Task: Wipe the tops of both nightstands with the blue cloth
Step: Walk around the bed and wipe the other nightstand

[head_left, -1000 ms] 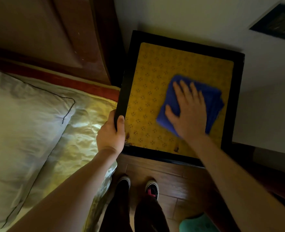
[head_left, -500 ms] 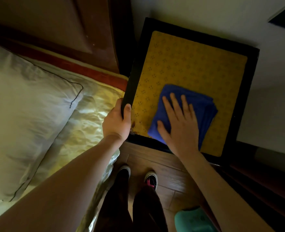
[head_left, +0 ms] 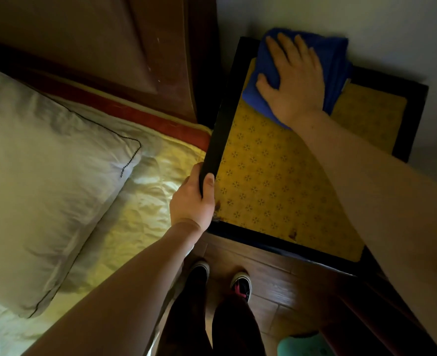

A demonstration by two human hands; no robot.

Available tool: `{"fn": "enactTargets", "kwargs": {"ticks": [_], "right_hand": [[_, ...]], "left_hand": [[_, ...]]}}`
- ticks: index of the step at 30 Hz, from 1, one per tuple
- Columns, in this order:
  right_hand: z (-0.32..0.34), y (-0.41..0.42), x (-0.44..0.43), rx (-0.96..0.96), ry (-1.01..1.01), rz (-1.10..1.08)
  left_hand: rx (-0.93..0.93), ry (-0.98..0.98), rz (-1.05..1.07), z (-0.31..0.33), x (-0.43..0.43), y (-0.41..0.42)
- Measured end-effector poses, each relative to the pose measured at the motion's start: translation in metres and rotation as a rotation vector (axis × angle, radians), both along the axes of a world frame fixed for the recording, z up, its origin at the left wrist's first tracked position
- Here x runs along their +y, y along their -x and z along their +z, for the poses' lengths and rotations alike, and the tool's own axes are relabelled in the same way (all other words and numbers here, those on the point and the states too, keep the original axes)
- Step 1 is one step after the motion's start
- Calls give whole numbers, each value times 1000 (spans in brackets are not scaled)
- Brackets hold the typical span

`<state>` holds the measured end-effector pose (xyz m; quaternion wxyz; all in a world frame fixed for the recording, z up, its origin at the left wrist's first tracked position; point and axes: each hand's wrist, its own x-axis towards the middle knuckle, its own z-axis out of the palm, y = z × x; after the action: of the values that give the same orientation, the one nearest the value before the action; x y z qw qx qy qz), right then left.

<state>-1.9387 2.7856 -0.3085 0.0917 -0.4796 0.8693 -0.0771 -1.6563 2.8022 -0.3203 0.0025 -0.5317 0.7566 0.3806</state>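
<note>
Right hand (head_left: 293,80), fingers spread flat, presses folded blue cloth (head_left: 336,60) on square patterned nightstand (head_left: 263,181); left hand (head_left: 193,201) grips its black rim.

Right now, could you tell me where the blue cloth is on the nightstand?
In the head view, the blue cloth lies at the far corner of the nightstand near the wall, pressed flat under the right hand.

Bare forearms, dark trousers (head_left: 232,327), and dark sneakers (head_left: 241,285) with white toe caps.
</note>
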Motion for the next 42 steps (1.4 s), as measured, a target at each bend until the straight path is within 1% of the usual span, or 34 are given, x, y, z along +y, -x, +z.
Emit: {"fn": "enactTargets", "kwargs": {"ticks": [2, 4, 6, 9, 12, 14, 17, 21, 24, 26, 29, 34, 36, 39, 42], "right_hand": [[3, -2, -2, -7, -4, -5], [5, -26, 15, 11, -24, 2], [10, -70, 55, 13, -53, 49], [14, -145, 136, -66, -109, 142], [12, -180, 183, -82, -129, 201], [10, -170, 171, -84, -118, 253], [8, -136, 117, -63, -88, 315], [3, -82, 32, 25, -51, 262], [0, -46, -19, 22, -37, 174], [-1, -39, -32, 20, -39, 148], [5, -70, 5, 19, -39, 152], [14, -185, 166, -62, -125, 177], [12, -198, 194, -76, -128, 207], [7, -165, 168, -86, -90, 230], [1, -100, 109, -48, 7, 84]], "left_hand": [[2, 7, -1, -1, 0, 0], [3, 4, -4, -1, 0, 0], [0, 2, -3, 0, 0, 0], [3, 10, -5, 1, 0, 0], [5, 12, -21, 0, -1, 0], [9, 18, -25, -2, 0, -1], [8, 19, -18, -2, -1, -1], [6, -1, -14, 1, -1, -1], [15, -14, -9, 1, -1, -1], [37, -9, -8, 1, 0, -2], [45, -2, -11, 1, 0, -2], [52, -2, -8, 1, -1, -2], [57, -4, -22, 0, -1, -2], [66, 24, -15, -3, -1, -3], [69, 18, -15, -5, -1, -4]]}}
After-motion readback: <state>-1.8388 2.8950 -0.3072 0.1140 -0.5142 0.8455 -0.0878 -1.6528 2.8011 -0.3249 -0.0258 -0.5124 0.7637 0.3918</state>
